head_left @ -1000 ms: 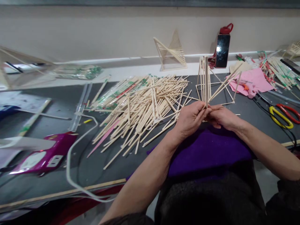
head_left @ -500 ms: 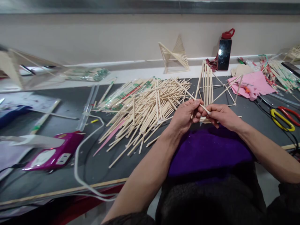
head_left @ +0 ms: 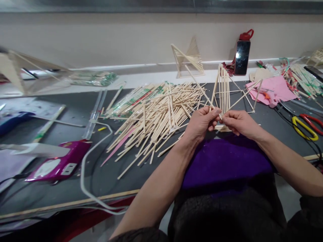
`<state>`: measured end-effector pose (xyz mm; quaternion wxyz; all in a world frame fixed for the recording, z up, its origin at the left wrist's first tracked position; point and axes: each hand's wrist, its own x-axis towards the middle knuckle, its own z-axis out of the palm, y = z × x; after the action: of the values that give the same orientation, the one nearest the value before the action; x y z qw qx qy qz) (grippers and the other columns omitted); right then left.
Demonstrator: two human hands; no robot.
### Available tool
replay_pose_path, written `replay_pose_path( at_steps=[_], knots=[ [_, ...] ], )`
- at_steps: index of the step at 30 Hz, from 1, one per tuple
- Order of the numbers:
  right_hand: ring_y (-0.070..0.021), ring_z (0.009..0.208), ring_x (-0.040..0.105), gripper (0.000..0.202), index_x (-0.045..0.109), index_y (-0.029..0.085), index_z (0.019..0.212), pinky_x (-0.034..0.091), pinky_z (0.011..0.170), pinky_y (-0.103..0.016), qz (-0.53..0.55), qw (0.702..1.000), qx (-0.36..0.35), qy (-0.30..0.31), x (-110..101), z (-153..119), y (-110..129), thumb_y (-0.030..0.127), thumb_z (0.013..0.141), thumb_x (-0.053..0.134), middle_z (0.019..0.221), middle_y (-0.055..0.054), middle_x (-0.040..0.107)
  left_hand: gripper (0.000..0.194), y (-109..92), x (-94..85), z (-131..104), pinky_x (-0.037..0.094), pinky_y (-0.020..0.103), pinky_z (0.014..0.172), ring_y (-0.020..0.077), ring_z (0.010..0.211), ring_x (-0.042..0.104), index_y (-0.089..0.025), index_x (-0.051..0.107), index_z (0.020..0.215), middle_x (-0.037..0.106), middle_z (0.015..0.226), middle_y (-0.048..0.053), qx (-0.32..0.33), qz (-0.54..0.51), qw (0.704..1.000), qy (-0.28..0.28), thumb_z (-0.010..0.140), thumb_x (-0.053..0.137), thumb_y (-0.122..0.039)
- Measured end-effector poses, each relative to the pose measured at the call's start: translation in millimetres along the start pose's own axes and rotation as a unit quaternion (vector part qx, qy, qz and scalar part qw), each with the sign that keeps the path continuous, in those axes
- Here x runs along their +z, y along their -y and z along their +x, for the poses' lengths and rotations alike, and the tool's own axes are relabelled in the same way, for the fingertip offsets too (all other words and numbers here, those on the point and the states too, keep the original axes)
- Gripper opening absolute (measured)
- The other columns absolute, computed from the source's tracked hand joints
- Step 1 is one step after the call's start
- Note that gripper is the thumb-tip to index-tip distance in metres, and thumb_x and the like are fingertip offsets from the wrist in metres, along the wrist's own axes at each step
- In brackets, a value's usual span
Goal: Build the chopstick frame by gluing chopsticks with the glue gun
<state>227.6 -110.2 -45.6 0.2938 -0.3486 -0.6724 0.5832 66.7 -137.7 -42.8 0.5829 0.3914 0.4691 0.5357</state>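
Observation:
My left hand (head_left: 204,123) is closed with thumb and fingers round a wooden chopstick (head_left: 199,86), which slants up and left over the heap. Fingers of my right hand (head_left: 237,121) pinch together at the chopstick's near end, close against the left fingertips. Just behind both hands stands a frame of joined chopsticks (head_left: 224,90), with several side by side and thinner struts out to the right. Left of my hands spreads a heap of loose chopsticks (head_left: 161,114). A few more chopsticks (head_left: 222,128) lie flat beneath my hands, partly hidden.
Scissors (head_left: 304,127) and a pink glue gun (head_left: 272,101) on pink paper (head_left: 280,87) lie at the right. A phone (head_left: 242,57) leans at the back beside a twisted stick model (head_left: 189,60). At the left are a magenta power block (head_left: 63,161) and a white cable (head_left: 83,178).
The held chopstick has swung: its near end pointed toward my right fingers, and now its long part shows up and left. Both hands stay in nearly the same place.

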Motion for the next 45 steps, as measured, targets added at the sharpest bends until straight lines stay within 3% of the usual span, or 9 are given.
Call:
replay_pose_path(
  at_steps=[5,10,15,20,26,38,41,45],
  knots=[
    [-0.0026,0.034,0.037,0.021,0.055,0.016,0.070,0.027,0.036,-0.016,-0.068,0.998,0.006,0.003,3.7,-1.2,4.7,0.018,0.090,0.051,0.044,0.009,0.044,0.021,4.8,-2.2,1.8,0.027,0.017,0.034,0.0034,0.039,0.040,-0.015,0.060,0.065,0.051,0.050,-0.006,0.063,0.020,0.998,-0.014,0.068,0.075,-0.029],
    [-0.0027,0.033,0.039,0.024,0.053,0.017,0.068,0.028,0.036,-0.015,-0.101,0.995,0.005,0.009,3.0,-1.9,4.0,0.012,0.090,0.048,0.043,0.009,0.045,0.022,5.5,-2.0,0.6,0.026,0.018,0.035,0.0036,0.039,0.040,-0.015,0.060,0.061,0.052,0.049,-0.004,0.075,0.054,0.996,-0.012,0.068,0.074,-0.031],
    [-0.0030,0.034,0.037,0.023,0.053,0.017,0.065,0.029,0.032,-0.015,0.017,0.998,0.046,0.050,-1.8,0.0,1.8,0.018,0.088,0.053,0.046,0.008,0.045,0.022,2.9,-0.6,0.0,0.026,0.018,0.035,0.0039,0.041,0.042,-0.014,0.062,0.063,0.053,0.051,-0.004,0.054,0.021,0.998,0.002,0.065,0.078,-0.029],
    [-0.0035,0.039,0.039,0.016,0.063,0.013,0.075,0.030,0.030,-0.016,0.137,0.984,0.093,0.063,-3.7,0.2,5.0,0.024,0.085,0.055,0.061,0.003,0.053,0.016,1.8,-3.1,3.3,0.025,0.016,0.035,0.0033,0.041,0.042,-0.014,0.064,0.067,0.052,0.051,-0.004,0.015,-0.019,1.000,-0.003,0.070,0.075,-0.024],
    [-0.0041,0.041,0.041,0.015,0.067,0.013,0.083,0.032,0.032,-0.016,0.110,0.987,0.074,0.087,-0.8,-2.1,7.5,0.020,0.085,0.053,0.064,0.003,0.053,0.018,5.4,-5.8,5.9,0.026,0.016,0.036,0.0033,0.040,0.043,-0.014,0.064,0.068,0.052,0.049,-0.004,0.027,-0.029,0.999,-0.008,0.068,0.078,-0.026],
    [-0.0035,0.034,0.029,0.020,0.053,0.016,0.065,0.021,0.032,-0.015,0.049,0.992,0.113,0.021,8.2,-2.2,11.0,0.000,0.070,0.042,0.047,0.007,0.038,0.013,4.5,0.9,1.8,0.029,0.016,0.037,0.0031,0.040,0.043,-0.014,0.064,0.069,0.053,0.052,-0.005,0.040,0.000,0.999,-0.035,0.072,0.074,-0.023],
    [-0.0034,0.035,0.029,0.018,0.054,0.016,0.065,0.020,0.032,-0.016,0.088,0.990,0.110,0.032,8.6,-3.0,9.5,0.003,0.070,0.043,0.049,0.007,0.040,0.013,2.7,-1.4,3.2,0.029,0.016,0.037,0.0035,0.041,0.045,-0.014,0.064,0.069,0.054,0.052,-0.005,0.031,-0.013,0.999,-0.032,0.072,0.074,-0.022],
    [-0.0036,0.038,0.035,0.016,0.064,0.014,0.075,0.024,0.032,-0.017,0.120,0.986,0.093,0.073,1.5,-3.3,5.8,0.016,0.080,0.049,0.060,0.004,0.048,0.016,0.2,-5.1,4.3,0.028,0.017,0.037,0.0027,0.037,0.041,-0.014,0.064,0.068,0.053,0.049,-0.005,-0.009,0.000,1.000,0.004,0.074,0.074,-0.025]
  ],
)
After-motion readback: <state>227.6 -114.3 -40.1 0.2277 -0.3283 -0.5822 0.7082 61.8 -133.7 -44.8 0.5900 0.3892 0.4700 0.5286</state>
